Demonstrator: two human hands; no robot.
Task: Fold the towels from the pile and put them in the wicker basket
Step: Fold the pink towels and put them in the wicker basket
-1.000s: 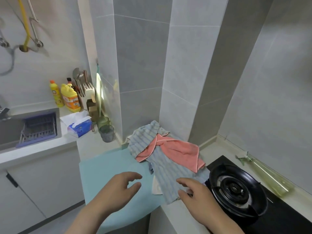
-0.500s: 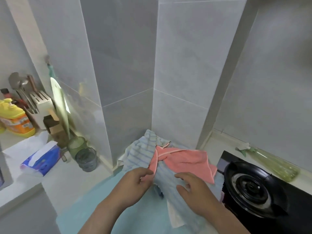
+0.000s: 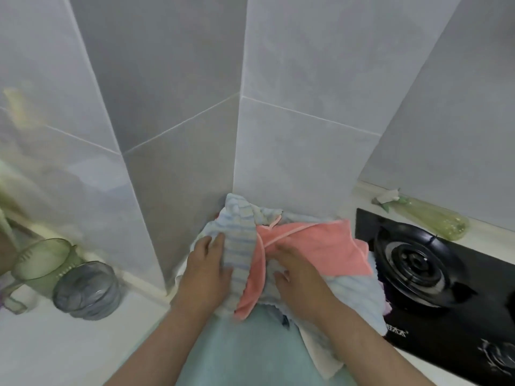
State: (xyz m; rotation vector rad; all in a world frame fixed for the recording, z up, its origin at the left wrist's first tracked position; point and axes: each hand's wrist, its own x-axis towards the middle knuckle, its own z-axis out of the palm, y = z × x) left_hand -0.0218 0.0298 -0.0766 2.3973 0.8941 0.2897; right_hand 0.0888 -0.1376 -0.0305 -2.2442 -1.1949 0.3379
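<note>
A towel pile lies in the tiled corner at the back of a teal mat (image 3: pixel 250 355). It holds a blue-and-white striped towel (image 3: pixel 239 227), a pink towel (image 3: pixel 317 246) and a light blue towel (image 3: pixel 354 293). My left hand (image 3: pixel 206 271) lies on the left side of the striped towel, and a fold of that towel covers its thumb side. My right hand (image 3: pixel 301 282) is in the middle of the pile, its fingertips tucked under the pink towel's edge. No wicker basket is in view.
A black gas hob (image 3: pixel 418 263) lies right of the pile, touching its edge. A green spray bottle (image 3: pixel 434 221) lies behind the hob. A green cup (image 3: pixel 41 260) and a grey cup (image 3: pixel 86 291) stand on the white counter at the left. Tiled walls close in behind.
Both hands have moved forward from above the mat onto the pile. The view has come closer and turned right, so the sink and bottles have left the frame.
</note>
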